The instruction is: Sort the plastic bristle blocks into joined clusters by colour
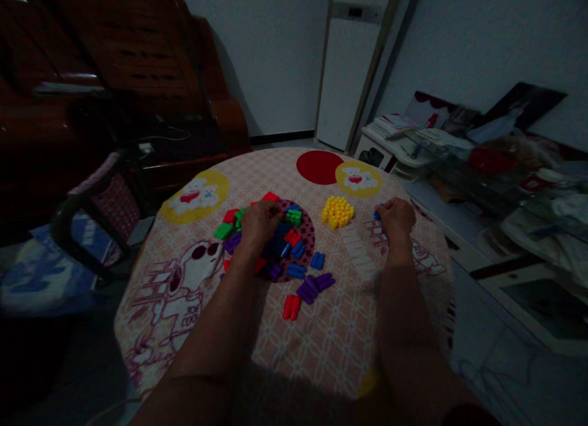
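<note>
My left hand (pixel 260 225) reaches into a mixed pile of toy building blocks, its fingers bent together near a green block (pixel 294 217). Whatever may be between those fingertips is hidden. Out to the right, my right hand (pixel 397 216) pinches a blue block (pixel 377 212) just above the tablecloth. Yellow blocks (pixel 337 212) are gathered in a tight cluster between the two hands. Closer to me lie a loose blue block (pixel 317 260), some purple blocks (pixel 314 287) and a red block (pixel 291 307).
A patterned cloth covers the round table (pixel 294 346). To the left are a chair (pixel 98 211) and a dark wooden bench (pixel 151 64). A low cabinet (pixel 519 270) piled with papers and bags stands along the right wall.
</note>
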Motion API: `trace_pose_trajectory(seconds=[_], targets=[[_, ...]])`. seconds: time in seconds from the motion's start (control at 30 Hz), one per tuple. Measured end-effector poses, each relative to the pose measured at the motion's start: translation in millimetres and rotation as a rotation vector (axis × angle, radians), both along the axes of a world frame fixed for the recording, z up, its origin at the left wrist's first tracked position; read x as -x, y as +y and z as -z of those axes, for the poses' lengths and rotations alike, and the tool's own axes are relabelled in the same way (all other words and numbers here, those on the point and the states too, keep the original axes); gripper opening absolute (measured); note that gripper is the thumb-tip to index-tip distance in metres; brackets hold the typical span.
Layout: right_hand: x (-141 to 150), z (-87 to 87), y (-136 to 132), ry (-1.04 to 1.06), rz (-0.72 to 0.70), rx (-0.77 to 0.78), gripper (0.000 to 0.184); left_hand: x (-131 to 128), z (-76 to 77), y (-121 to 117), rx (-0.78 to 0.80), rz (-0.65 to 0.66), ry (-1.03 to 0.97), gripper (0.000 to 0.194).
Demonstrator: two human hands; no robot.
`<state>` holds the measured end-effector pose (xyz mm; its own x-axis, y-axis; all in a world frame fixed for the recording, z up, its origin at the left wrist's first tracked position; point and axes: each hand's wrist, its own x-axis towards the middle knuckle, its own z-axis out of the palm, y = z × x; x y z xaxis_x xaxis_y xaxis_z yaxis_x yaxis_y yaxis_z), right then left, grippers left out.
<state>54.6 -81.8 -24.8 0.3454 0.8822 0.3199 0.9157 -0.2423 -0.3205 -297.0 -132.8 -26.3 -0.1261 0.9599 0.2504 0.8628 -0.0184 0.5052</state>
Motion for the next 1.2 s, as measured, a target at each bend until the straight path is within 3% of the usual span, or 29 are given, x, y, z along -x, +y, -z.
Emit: trace_pose_trajectory(seconds=[0.17, 0.37, 0.47, 0.57, 0.7, 0.83, 1.1, 1.2], targets=[[4.9, -2.7, 2.0, 0.036, 0.004, -0.095, 0.015, 1.8, -5.5, -2.8, 0.327, 0.172, 0.266, 0.026], [13.5, -6.0, 3.3, 0.132, -0.039, -0.139, 0.014, 8.6, 1.3, 2.4, 0.321, 0.255, 0.253, 0.025], [28.9, -8.3, 5.0, 0.244, -0.145, -0.191, 0.013, 14.1, 2.6, 4.4, 0.233, 0.21, 0.054, 0.02], [57.9, -12.3, 1.8, 0.462, -0.399, -0.173, 0.017, 14.0, -0.8, 3.9, 0.103, 0.189, -0.307, 0.024], [102.7, -23.0, -14.2, 0.753, -0.753, 0.115, 0.028, -3.4, -6.7, -0.3, 0.037, 0.283, -0.788, 0.04], [125.8, -31.3, -27.9, 0.834, -0.914, 0.249, 0.025, -27.4, -5.6, -3.4, 0.047, 0.355, -0.955, 0.04], [120.7, -31.5, -26.8, 0.868, -0.855, 0.266, 0.02, -41.0, 5.7, -1.8, 0.006, 0.388, -0.984, 0.031], [100.6, -32.2, -18.5, 0.832, -0.735, 0.153, 0.021, -38.6, 5.3, -2.2, 0.008, 0.359, -0.957, 0.027]])
